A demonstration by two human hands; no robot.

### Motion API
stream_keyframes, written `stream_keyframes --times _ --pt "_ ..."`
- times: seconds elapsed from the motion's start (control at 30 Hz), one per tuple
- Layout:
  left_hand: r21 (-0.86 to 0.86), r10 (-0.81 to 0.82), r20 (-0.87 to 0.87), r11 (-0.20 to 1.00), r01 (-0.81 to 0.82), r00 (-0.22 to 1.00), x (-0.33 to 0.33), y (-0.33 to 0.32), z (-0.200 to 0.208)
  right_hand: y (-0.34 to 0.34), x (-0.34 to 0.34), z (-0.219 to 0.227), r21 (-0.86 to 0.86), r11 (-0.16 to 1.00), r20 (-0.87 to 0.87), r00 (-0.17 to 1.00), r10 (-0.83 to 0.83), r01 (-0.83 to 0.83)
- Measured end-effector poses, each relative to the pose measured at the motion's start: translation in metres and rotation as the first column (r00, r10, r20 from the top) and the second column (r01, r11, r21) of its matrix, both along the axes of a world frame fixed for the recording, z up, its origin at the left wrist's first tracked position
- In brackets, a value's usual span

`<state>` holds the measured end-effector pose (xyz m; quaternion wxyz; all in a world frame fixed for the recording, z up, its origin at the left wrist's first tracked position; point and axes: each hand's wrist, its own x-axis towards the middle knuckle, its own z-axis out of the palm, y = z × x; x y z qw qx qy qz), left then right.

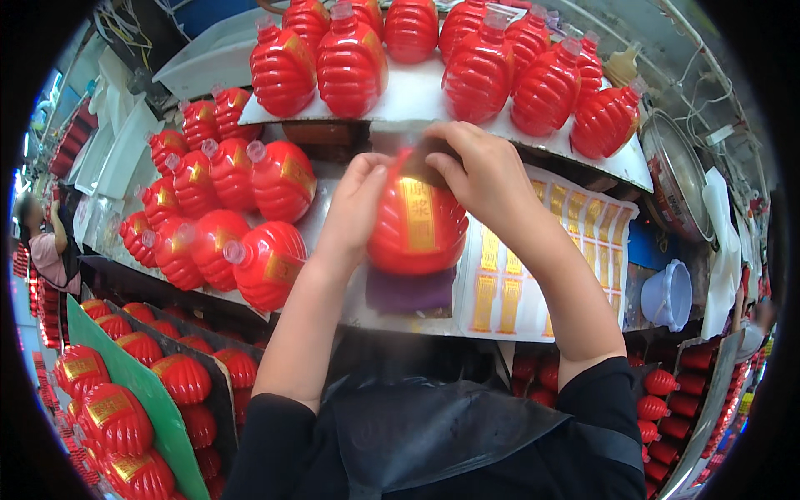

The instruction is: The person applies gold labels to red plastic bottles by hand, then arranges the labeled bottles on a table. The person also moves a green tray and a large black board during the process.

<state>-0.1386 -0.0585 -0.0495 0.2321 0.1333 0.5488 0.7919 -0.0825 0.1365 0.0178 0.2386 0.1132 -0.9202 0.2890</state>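
A glossy red ribbed bottle with a gold label on its front stands upright before me, slightly blurred. Its base is just above or on a dark purple cloth; which one I cannot tell. My left hand is closed at the bottle's left shoulder, thumb and fingers near the neck. From the right, my right hand curls over the bottle's top with its thumb by the label's upper end. The bottle's neck is mostly hidden by the hands, and any small item under the right fingers is out of sight.
White sheets of gold labels lie to the right. Red bottles crowd the left of the table, and several more stand on a raised white shelf behind. A pale blue bucket is at the right, crates of bottles below.
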Motion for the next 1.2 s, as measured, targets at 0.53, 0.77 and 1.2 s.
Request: stream_keyframes --times 0.53,0.77,1.2 --pt "-0.026 -0.006 -0.156 1.000 0.002 0.988 0.043 -0.009 0.040 -0.034 0.065 0.022 -0.141 0.967 -0.209 0.948 -0.239 0.213" --pt "-0.049 -0.060 -0.241 0.998 0.049 0.969 0.052 -0.007 0.047 -0.040 0.092 0.009 -0.225 0.944 -0.199 0.937 -0.286 0.240" --pt "-0.359 -0.210 -0.671 0.931 -0.064 0.711 0.073 0.015 0.086 0.018 0.159 -0.039 -0.531 0.746 0.082 0.901 -0.427 0.402"
